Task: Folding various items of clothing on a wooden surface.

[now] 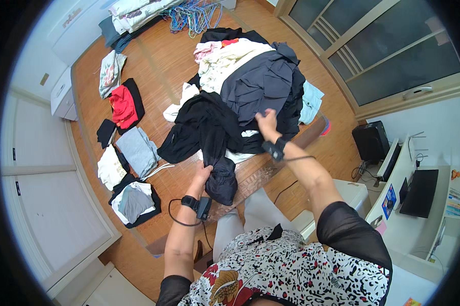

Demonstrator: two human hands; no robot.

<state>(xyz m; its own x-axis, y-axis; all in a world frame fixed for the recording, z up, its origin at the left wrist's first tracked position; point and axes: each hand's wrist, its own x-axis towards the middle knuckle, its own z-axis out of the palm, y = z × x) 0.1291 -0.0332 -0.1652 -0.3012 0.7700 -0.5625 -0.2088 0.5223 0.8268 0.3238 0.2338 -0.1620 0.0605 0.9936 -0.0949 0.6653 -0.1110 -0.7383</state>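
Note:
My left hand [203,172] is closed on the edge of a black garment [205,120], which stretches from the heap toward me. Its dark, crumpled lower end [222,181] hangs just right of that hand, near the front edge. My right hand [267,124] is over a dark grey garment [258,81] on the big heap, its fingers curled. Whether cloth is pinched in them is hidden. Cream clothing [222,64] and a pink piece [207,50] lie farther back in the heap. White cloth [181,103] shows beside the black garment.
Folded stacks line the left side, among them a red garment [123,106], a light grey one [138,152] and a grey-and-white one [135,201]. Blue hangers [194,16] lie at the back. A light blue garment [310,102] sits right of the heap. Cables run from both wrist devices.

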